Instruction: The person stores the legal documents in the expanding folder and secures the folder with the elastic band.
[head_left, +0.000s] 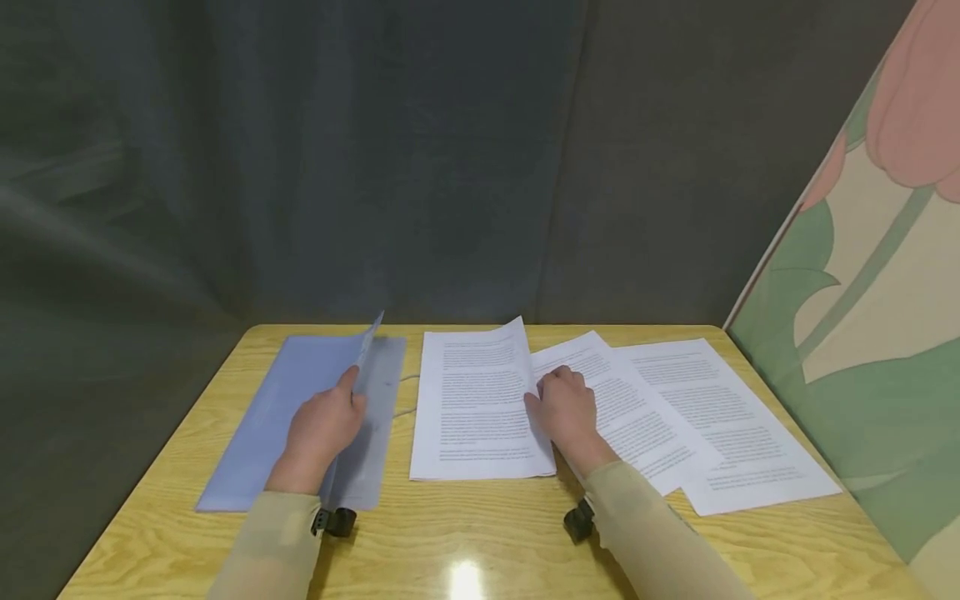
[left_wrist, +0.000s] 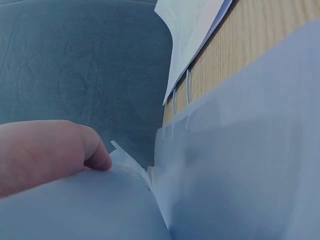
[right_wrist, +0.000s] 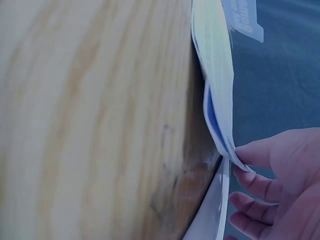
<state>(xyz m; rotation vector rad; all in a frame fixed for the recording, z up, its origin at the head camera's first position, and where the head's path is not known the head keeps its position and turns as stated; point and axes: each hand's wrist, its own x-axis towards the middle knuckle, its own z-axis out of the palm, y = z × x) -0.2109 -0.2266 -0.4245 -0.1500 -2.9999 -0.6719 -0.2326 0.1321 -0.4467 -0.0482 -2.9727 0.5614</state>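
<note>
On the left lies a translucent blue plastic folder [head_left: 270, 417], its cover standing partly raised. My left hand [head_left: 322, 427] grips the edge of that raised cover; in the left wrist view the fingers [left_wrist: 97, 150] bend over the edge, with the thumb hidden. At the middle sits a stack of printed sheets [head_left: 480, 400], its right side lifted and curving up. My right hand [head_left: 566, 408] pinches the right edge of this stack between thumb and fingers, plainly so in the right wrist view, where a bluish layer shows among the sheets [right_wrist: 215, 60].
Two more printed papers, one sheet [head_left: 637, 417] overlapping another sheet [head_left: 738, 425], lie to the right. Thin cords [head_left: 406, 412] run between folder and stack. A dark curtain [head_left: 450, 167] hangs behind the wooden table [head_left: 420, 542]; a flower-patterned panel [head_left: 862, 333] stands at right.
</note>
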